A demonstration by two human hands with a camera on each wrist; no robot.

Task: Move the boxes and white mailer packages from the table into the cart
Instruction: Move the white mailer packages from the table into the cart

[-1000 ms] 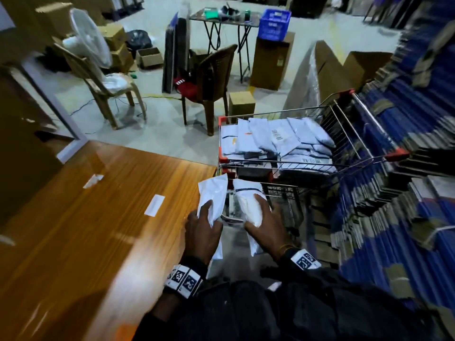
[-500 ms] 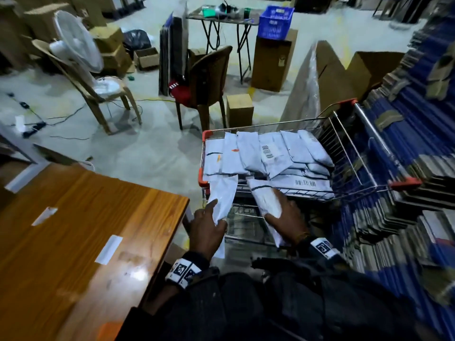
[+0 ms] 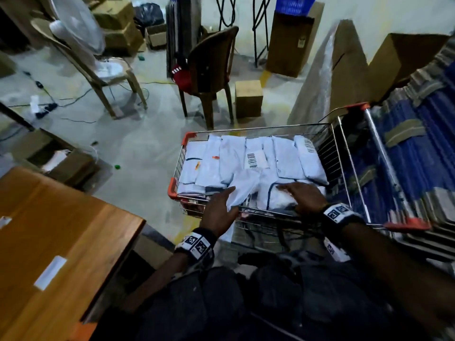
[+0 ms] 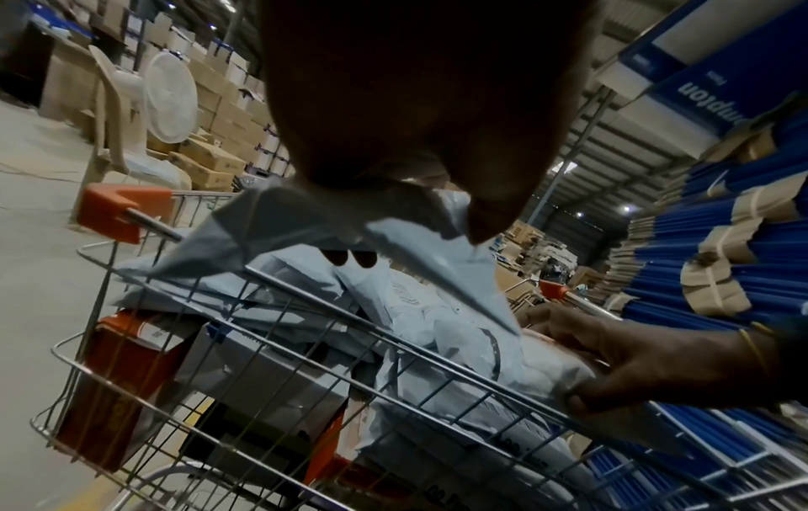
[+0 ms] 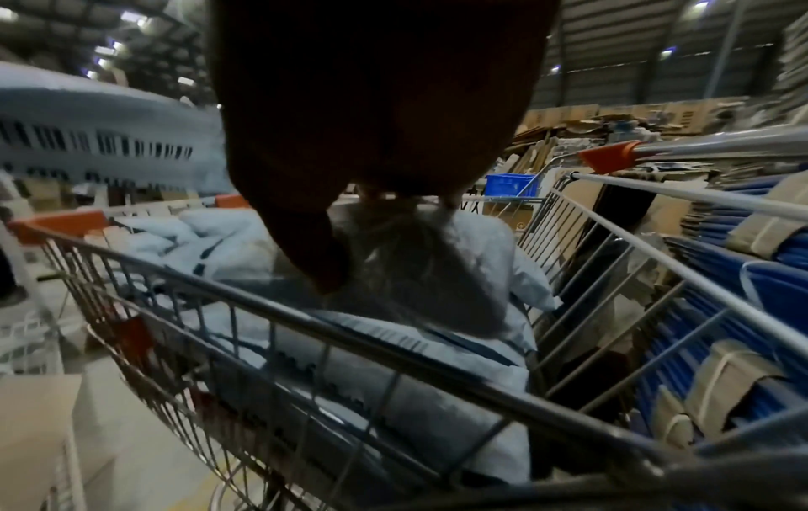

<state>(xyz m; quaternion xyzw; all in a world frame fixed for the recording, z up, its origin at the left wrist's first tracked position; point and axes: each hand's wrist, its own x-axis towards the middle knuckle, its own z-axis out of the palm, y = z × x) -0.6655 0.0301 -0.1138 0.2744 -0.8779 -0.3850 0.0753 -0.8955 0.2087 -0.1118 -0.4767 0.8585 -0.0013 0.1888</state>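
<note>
Head view: left hand point(image 3: 219, 212), thumb and fingers pinching a flat mailer point(image 3: 242, 187) just above the cart's point(image 3: 334, 153) near rim. Right hand point(image 3: 304, 196), fingers spread, thumb tucked beneath, gripping a bulkier mailer point(image 3: 273, 193) already resting on the stacked mailers point(image 3: 221, 161) inside the cart. Boxes point(image 4: 118, 380) beneath the stack. Bench point(image 3: 61, 230) at left, well apart.

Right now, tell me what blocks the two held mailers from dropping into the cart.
Nothing visible does. The left hand holds its mailer above the near rim; the right hand presses its mailer onto the pile inside the cart.
</note>
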